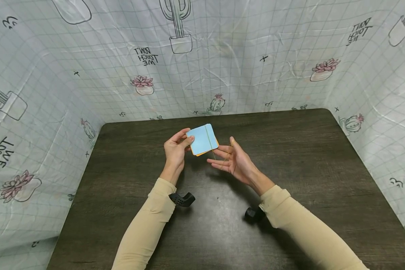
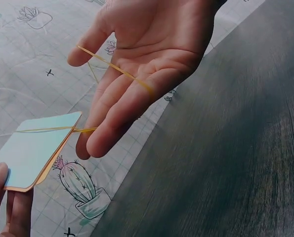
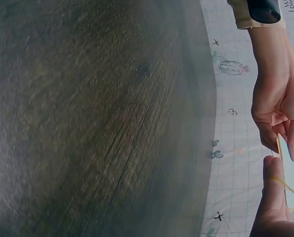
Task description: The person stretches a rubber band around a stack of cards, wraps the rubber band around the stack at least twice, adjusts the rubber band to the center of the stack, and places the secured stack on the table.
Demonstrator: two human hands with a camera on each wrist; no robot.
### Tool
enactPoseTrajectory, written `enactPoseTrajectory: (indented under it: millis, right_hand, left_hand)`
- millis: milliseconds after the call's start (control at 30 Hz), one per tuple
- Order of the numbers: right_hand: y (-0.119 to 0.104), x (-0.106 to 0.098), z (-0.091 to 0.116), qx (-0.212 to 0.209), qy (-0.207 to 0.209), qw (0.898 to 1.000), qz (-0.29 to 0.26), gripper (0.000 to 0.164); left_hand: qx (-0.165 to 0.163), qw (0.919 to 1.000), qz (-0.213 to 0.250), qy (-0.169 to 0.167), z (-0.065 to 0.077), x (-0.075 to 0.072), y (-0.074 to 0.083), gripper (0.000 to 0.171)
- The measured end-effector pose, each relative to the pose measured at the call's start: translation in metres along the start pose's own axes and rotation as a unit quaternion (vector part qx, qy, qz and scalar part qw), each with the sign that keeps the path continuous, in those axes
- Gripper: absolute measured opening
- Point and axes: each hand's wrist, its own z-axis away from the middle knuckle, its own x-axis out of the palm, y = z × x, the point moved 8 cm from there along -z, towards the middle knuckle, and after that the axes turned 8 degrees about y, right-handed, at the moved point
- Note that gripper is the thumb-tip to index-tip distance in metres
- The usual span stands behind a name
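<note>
Above the counter (image 1: 290, 150), between my two hands, I have the cards (image 1: 200, 140) and a stretched band (image 2: 143, 85).

My left hand (image 1: 176, 152) pinches the cards at one side, thumb flat on top and fingers beneath; they are thin squares with rounded corners, a smooth matte pale blue sheet uppermost and orange edges peeping out slightly askew below. The band, thin, yellow and elastic, crosses the blue face near the edge by my right hand (image 1: 239, 163) and runs taut from there to its fingers and thumb, which are spread and extended, gripping nothing. Under us the counter is dark and wood-grained, with a dull sheen; behind hangs wrinkled white cloth (image 1: 239, 75), printed with a fine grid and potted cacti.
</note>
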Motion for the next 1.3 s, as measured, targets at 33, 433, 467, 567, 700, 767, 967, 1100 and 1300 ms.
enactPoseTrajectory:
  millis: [33, 433, 467, 567, 700, 767, 967, 1100, 1300]
  right_hand:
    - [0.0, 0.0, -0.001, 0.003, -0.001, 1.0, -0.001, 0.089]
    - [-0.004, -0.008, -0.008, 0.045, 0.009, 0.999, 0.007, 0.082]
    - [-0.004, -0.008, -0.008, 0.048, 0.006, 0.999, 0.013, 0.083]
    - [-0.005, -0.008, -0.01, 0.055, 0.003, 0.998, 0.032, 0.086]
    - [-0.005, -0.009, -0.013, 0.064, -0.002, 0.996, 0.059, 0.09]
    - [-0.006, -0.01, -0.015, 0.065, -0.006, 0.995, 0.076, 0.092]
    - [-0.009, -0.009, -0.018, 0.07, -0.008, 0.99, 0.118, 0.094]
    - [-0.009, -0.008, -0.02, 0.072, -0.009, 0.986, 0.149, 0.093]
    - [-0.008, -0.009, -0.021, 0.082, -0.003, 0.981, 0.177, 0.093]
  left_hand:
    - [0.001, 1.0, 0.0, -0.004, 0.0, 0.0, 0.0, 0.03]
    - [0.029, 0.9949, -0.005, -0.096, 0.003, 0.011, 0.004, 0.032]
    - [0.031, 0.9942, -0.008, -0.103, 0.004, 0.012, 0.005, 0.032]
    - [0.035, 0.9916, -0.021, -0.123, 0.005, 0.015, 0.005, 0.031]
    - [0.041, 0.9877, -0.038, -0.146, 0.006, 0.018, 0.006, 0.032]
    - [0.044, 0.986, -0.043, -0.155, 0.006, 0.02, 0.006, 0.033]
    - [0.042, 0.9825, -0.051, -0.174, 0.008, 0.025, 0.006, 0.033]
    - [0.039, 0.9794, -0.065, -0.187, 0.009, 0.029, 0.005, 0.03]
    - [0.038, 0.9737, -0.08, -0.21, 0.01, 0.034, 0.002, 0.029]
